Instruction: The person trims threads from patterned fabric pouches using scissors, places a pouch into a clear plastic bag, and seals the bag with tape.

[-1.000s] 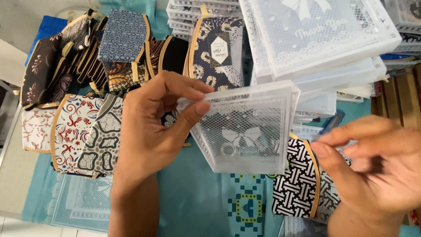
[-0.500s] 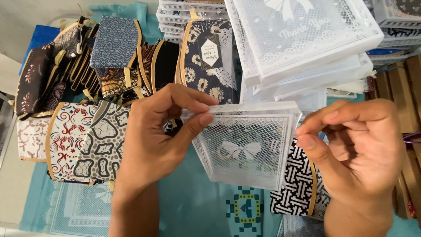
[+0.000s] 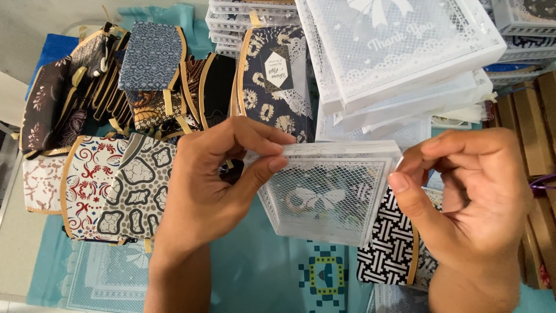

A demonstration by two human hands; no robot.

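My left hand (image 3: 214,185) pinches the upper left corner of a thick bundle of clear plastic bags (image 3: 327,194) printed with a white net pattern and a bow. My right hand (image 3: 463,197) pinches the bundle's upper right corner between thumb and forefinger. The bundle hangs tilted above the table, its top edge level between both hands. Under its right side lies a black-and-white woven-pattern fabric mask (image 3: 391,249) with a tan edge.
Several patterned fabric masks (image 3: 124,191) lie fanned at the left on a turquoise cloth (image 3: 255,266). A packaged dark floral mask (image 3: 275,87) stands behind. Stacks of white lace-print bags (image 3: 405,52) fill the upper right; wooden slats (image 3: 538,174) run along the right edge.
My right hand has risen from the lower right and taken hold of the bundle's upper right corner. The left hand has kept its grip.
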